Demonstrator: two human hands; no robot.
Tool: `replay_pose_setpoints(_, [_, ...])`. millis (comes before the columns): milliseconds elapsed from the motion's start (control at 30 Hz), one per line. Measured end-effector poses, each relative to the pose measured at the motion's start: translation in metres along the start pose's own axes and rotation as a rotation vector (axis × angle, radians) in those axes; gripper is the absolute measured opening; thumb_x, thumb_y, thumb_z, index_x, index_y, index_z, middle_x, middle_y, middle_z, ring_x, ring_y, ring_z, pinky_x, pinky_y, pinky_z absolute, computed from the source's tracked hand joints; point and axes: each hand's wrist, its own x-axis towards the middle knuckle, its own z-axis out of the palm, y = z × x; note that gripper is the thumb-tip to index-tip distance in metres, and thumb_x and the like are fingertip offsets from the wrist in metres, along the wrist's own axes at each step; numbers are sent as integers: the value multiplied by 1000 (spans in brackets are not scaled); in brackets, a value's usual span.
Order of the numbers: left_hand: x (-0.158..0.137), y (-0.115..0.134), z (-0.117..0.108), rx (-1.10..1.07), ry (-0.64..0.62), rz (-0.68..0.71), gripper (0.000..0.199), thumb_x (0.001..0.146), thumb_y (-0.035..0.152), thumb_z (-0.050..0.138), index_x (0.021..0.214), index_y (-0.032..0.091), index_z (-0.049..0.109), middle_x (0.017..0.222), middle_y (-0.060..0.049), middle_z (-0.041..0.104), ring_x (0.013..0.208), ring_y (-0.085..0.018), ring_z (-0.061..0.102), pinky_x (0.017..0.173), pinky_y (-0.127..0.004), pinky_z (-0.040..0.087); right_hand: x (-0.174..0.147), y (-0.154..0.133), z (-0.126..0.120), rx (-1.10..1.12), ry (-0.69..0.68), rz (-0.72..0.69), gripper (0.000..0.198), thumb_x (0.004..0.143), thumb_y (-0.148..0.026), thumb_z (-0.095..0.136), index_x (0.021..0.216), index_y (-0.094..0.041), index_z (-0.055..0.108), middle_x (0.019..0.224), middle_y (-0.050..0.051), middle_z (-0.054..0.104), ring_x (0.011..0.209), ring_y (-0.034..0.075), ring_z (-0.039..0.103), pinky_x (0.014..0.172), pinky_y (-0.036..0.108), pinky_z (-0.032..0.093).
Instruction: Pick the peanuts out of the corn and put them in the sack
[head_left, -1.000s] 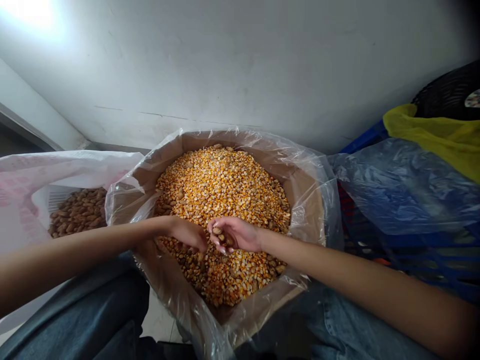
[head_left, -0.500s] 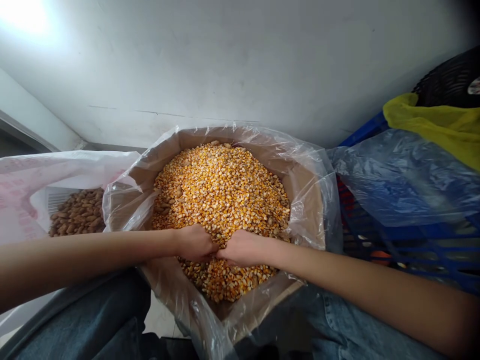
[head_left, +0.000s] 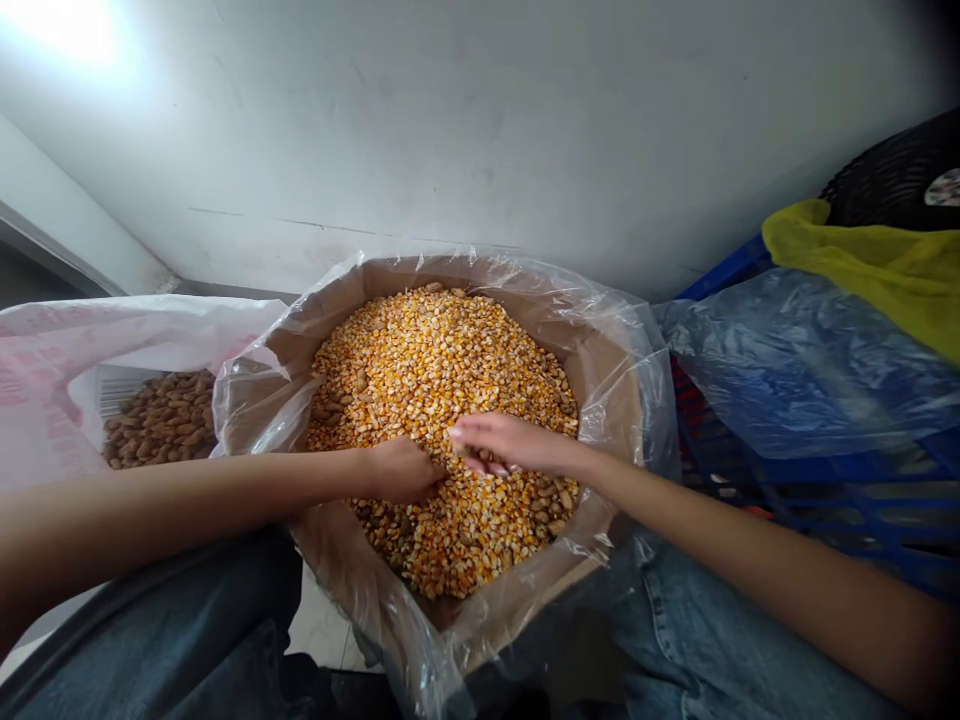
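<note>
A heap of dried corn kernels [head_left: 450,350] fills a bag-lined cardboard box between my knees. My left hand [head_left: 405,470] is closed low over the middle of the heap; its fingertips are hidden, so I cannot tell what they hold. Just right of it, my right hand [head_left: 504,442] hovers over the kernels with thumb and fingers curled together. Something small and brownish shows between them, too unclear to name. Unshelled peanuts [head_left: 553,505] lie among the corn near the box's right side, and a few more by its left edge.
A white plastic bag [head_left: 180,325] of peanuts [head_left: 165,420] stands to the left. Clear plastic lining [head_left: 634,350] stands up around the box rim. At right are blue crates [head_left: 840,500], clear plastic sheeting [head_left: 810,350] and yellow mesh [head_left: 862,250]. A wall [head_left: 450,130] rises behind.
My right hand has lifted out of the corn and moved slightly up and away from the left hand. More peanuts show at the right of the heap. The left hand has shifted slightly.
</note>
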Motion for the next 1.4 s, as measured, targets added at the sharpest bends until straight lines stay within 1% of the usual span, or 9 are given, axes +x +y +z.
replay_pose_setpoints(100, [0, -13, -19, -523, 7, -100, 19, 76, 32, 41, 77, 16, 52, 60, -1, 55, 51, -11, 49, 47, -22, 36, -5, 2, -17, 653, 35, -20, 24, 78, -38, 34, 73, -17, 43, 61, -1, 47, 44, 6, 38, 35, 17, 25])
replay_pose_setpoints(167, [1, -20, -28, -968, -85, -97, 20, 76, 33, 37, 78, 17, 48, 53, 3, 45, 44, -9, 41, 43, -20, 33, -7, 5, -24, 890, 74, -35, 23, 77, -37, 33, 68, -17, 42, 65, 0, 49, 48, 8, 42, 34, 17, 23])
replay_pose_setpoints(333, [3, -27, -35, -1694, -448, -25, 28, 76, 39, 22, 73, 19, 40, 52, 3, 35, 36, -9, 29, 32, -21, 24, -5, 11, -21, 780, 205, 36, 42, 73, -48, 43, 49, -16, 31, 53, -3, 40, 44, 5, 36, 34, 17, 20])
replay_pose_setpoints(467, [4, -24, -30, -1480, -465, -84, 34, 76, 45, 25, 63, 18, 41, 49, 3, 37, 35, -8, 27, 33, -22, 22, -3, 11, -3, 102, 103, 83, 38, 71, -48, 48, 54, -15, 47, 47, -4, 42, 39, 5, 32, 38, 19, 22])
replay_pose_setpoints(633, [-4, -6, -16, -445, -257, 111, 12, 67, 23, 50, 58, 16, 55, 49, -1, 52, 42, -11, 40, 43, -24, 30, -2, 8, 32, -834, -142, -131, 17, 72, -28, 51, 84, -19, 60, 74, 4, 64, 64, 15, 56, 50, 23, 34])
replay_pose_setpoints(833, [-11, 7, 7, 7, -80, 362, 12, 67, 15, 51, 75, 18, 60, 59, -7, 61, 46, -17, 51, 41, -26, 31, 13, 11, 52, -1131, -180, -229, 16, 75, -17, 47, 85, -15, 58, 69, 8, 64, 66, 21, 61, 49, 27, 40])
replay_pose_setpoints(1100, [-8, 8, 22, -48, -117, 313, 7, 65, 13, 54, 61, 18, 58, 51, -6, 58, 45, -16, 49, 42, -26, 31, 29, 8, 65, -1078, -207, -130, 18, 73, -9, 45, 80, -13, 61, 73, 10, 65, 67, 21, 60, 53, 30, 43])
replay_pose_setpoints(1267, [-3, 1, -9, -587, -347, 192, 5, 66, 18, 50, 61, 17, 51, 57, 0, 54, 49, -10, 43, 45, -22, 32, 28, 7, 58, -958, -130, -27, 19, 72, -19, 47, 84, -12, 61, 74, 12, 64, 64, 22, 58, 51, 31, 41])
replay_pose_setpoints(1400, [-2, -11, -32, -1155, -578, 35, 22, 74, 22, 36, 53, 17, 34, 45, 4, 32, 39, -7, 28, 38, -21, 23, 17, 10, 32, -401, -16, 22, 21, 68, -27, 54, 83, -14, 61, 73, 4, 61, 61, 13, 53, 51, 24, 38])
